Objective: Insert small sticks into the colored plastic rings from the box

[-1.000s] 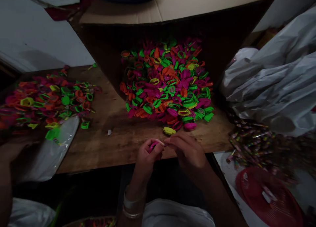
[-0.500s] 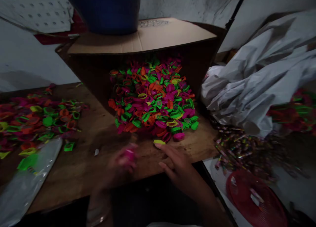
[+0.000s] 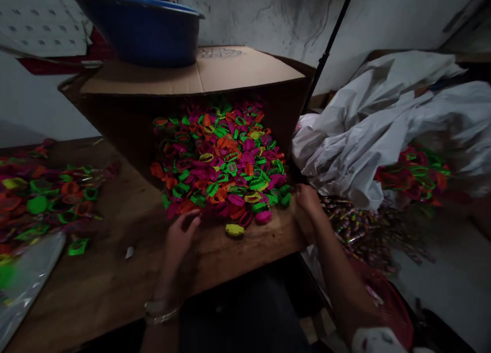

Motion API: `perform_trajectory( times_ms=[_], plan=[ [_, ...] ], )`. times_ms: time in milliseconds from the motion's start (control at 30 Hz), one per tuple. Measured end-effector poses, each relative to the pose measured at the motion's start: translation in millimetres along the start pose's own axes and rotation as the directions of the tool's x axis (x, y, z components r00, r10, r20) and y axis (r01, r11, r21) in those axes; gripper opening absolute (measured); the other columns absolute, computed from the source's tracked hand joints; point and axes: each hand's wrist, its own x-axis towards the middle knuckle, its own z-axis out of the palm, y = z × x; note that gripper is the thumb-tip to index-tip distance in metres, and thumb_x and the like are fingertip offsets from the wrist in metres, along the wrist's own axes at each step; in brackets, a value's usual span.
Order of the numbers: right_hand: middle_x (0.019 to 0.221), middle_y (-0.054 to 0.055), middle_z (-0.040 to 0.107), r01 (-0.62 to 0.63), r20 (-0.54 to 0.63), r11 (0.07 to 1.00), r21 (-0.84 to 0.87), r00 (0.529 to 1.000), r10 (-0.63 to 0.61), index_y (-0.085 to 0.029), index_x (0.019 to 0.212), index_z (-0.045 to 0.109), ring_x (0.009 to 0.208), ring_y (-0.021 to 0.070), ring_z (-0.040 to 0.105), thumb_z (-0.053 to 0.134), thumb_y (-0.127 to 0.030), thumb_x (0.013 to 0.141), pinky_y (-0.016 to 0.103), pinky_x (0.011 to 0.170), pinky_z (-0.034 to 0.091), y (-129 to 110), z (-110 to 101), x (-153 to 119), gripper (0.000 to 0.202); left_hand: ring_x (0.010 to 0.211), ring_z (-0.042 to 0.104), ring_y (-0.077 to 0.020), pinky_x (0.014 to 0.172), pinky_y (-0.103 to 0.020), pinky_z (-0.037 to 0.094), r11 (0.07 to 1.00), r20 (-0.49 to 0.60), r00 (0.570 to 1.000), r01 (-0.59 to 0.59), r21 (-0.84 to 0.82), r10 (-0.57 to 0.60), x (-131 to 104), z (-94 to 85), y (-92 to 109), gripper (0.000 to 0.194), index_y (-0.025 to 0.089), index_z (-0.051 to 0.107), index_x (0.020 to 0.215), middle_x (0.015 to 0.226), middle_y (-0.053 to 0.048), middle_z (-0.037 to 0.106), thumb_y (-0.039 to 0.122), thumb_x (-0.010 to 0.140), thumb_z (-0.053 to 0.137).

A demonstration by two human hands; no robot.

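Observation:
A heap of bright plastic toy watches in green, pink, orange and yellow spills from a cardboard box lying on its side. At the heap's front left is my left hand, thumb and forefinger apart, close to the nearest pieces; nothing shows held in it. My right hand is beyond the heap's right end, by the table edge and above small wrapped sticks. Its fingers are dark and partly hidden. One yellow toy watch lies apart on the wooden table.
A blue basin stands on the box. More toy watches and a clear plastic bag lie at left. White sacking bulges at right, with other toy watches beside it. Low at right is a red basket.
My left hand has moved up to the heap, and the pink piece no longer shows in it. My right hand has left the yellow toy watch and reached right. The view has turned rightward.

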Motion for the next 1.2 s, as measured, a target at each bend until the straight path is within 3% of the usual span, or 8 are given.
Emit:
perform_trajectory(
  times_ms=[133, 500, 600, 733, 900, 1000, 1067, 1200],
  plan=[
    [0.109, 0.010, 0.066, -0.100, 0.025, 0.972, -0.212, 0.994, 0.107, -0.011, 0.109, 0.063, 0.097, 0.0214, 0.065, 0.061, -0.029, 0.092, 0.042, 0.085, 0.054, 6, 7, 19, 0.025, 0.100, 0.064, -0.0280, 0.091, -0.041, 0.047, 0.927, 0.009, 0.985, -0.168, 0.334, 0.175, 26, 18.6, 7, 0.027, 0.016, 0.069, 0.099, 0.104, -0.013, 0.071, 0.022, 0.076, 0.056],
    [0.109, 0.008, 0.065, -0.032, -0.038, 0.905, -0.425, 0.999, 0.018, -0.013, 0.116, 0.059, 0.093, 0.0189, 0.065, 0.055, -0.023, 0.096, 0.035, 0.077, 0.057, 3, 16, 14, 0.023, 0.098, 0.060, -0.0325, 0.086, -0.040, 0.041, 0.875, 0.028, 0.992, -0.121, 0.469, 0.122, 22, 67.3, 16, 0.016, 0.015, 0.072, 0.088, 0.094, -0.018, 0.068, 0.015, 0.078, 0.061],
    [0.103, 0.008, 0.066, -0.042, -0.041, 0.897, -0.441, 0.999, 0.027, -0.011, 0.112, 0.060, 0.090, 0.0184, 0.066, 0.055, -0.022, 0.096, 0.034, 0.076, 0.057, 1, 16, 13, 0.021, 0.105, 0.057, -0.0325, 0.092, -0.043, 0.038, 0.924, -0.018, 0.992, -0.111, 0.366, 0.127, 17, 71.2, 15, 0.016, 0.016, 0.070, 0.083, 0.098, -0.017, 0.067, 0.011, 0.076, 0.057],
    [0.106, 0.009, 0.066, 0.006, -0.035, 0.897, -0.443, 0.999, -0.024, -0.012, 0.117, 0.059, 0.097, 0.0206, 0.065, 0.055, -0.023, 0.096, 0.036, 0.078, 0.057, -4, 16, 11, 0.024, 0.093, 0.062, -0.0245, 0.088, -0.037, 0.044, 0.992, -0.065, 0.994, -0.081, 0.093, 0.087, 9, 60.4, 11, 0.009, 0.017, 0.063, 0.082, 0.090, -0.009, 0.067, 0.018, 0.076, 0.056],
    [0.107, 0.009, 0.066, 0.023, -0.002, 0.897, -0.442, 1.000, -0.026, -0.011, 0.110, 0.062, 0.095, 0.0204, 0.066, 0.057, -0.025, 0.095, 0.037, 0.079, 0.056, -10, 15, 7, 0.021, 0.090, 0.068, -0.0203, 0.079, -0.031, 0.052, 0.955, -0.011, 1.000, 0.020, -0.295, -0.025, -10, 48.7, 7, 0.027, 0.016, 0.058, 0.097, 0.096, -0.010, 0.070, 0.031, 0.075, 0.054],
    [0.106, 0.009, 0.067, 0.037, 0.018, 0.904, -0.426, 0.999, -0.032, -0.010, 0.109, 0.062, 0.093, 0.0197, 0.066, 0.057, -0.025, 0.094, 0.037, 0.079, 0.056, -10, 14, 2, 0.021, 0.086, 0.069, -0.0204, 0.074, -0.031, 0.054, 0.849, 0.092, 0.988, 0.153, -0.506, -0.123, -22, 46.3, 11, 0.048, 0.016, 0.054, 0.117, 0.104, -0.011, 0.070, 0.028, 0.070, 0.058],
    [0.103, 0.008, 0.067, 0.052, 0.029, 0.915, -0.400, 0.999, -0.044, -0.011, 0.105, 0.063, 0.093, 0.0195, 0.066, 0.058, -0.024, 0.094, 0.037, 0.080, 0.055, -10, 13, -1, 0.018, 0.089, 0.069, -0.0199, 0.074, -0.029, 0.054, 0.698, 0.198, 0.959, 0.282, -0.658, -0.200, -29, 43.3, 16, 0.060, 0.017, 0.052, 0.125, 0.111, -0.011, 0.069, 0.019, 0.066, 0.060],
    [0.098, 0.012, 0.070, 0.076, 0.011, 0.954, -0.289, 0.997, -0.076, -0.008, 0.097, 0.066, 0.095, 0.0230, 0.066, 0.056, -0.012, 0.092, 0.040, 0.082, 0.054, -11, 4, -6, 0.012, 0.095, 0.067, -0.0225, 0.074, -0.030, 0.054, 0.435, 0.370, 0.898, 0.439, -0.786, -0.238, -41, 34.9, 26, 0.060, 0.016, 0.054, 0.126, 0.121, -0.014, 0.065, 0.022, 0.067, 0.060]
  ],
)
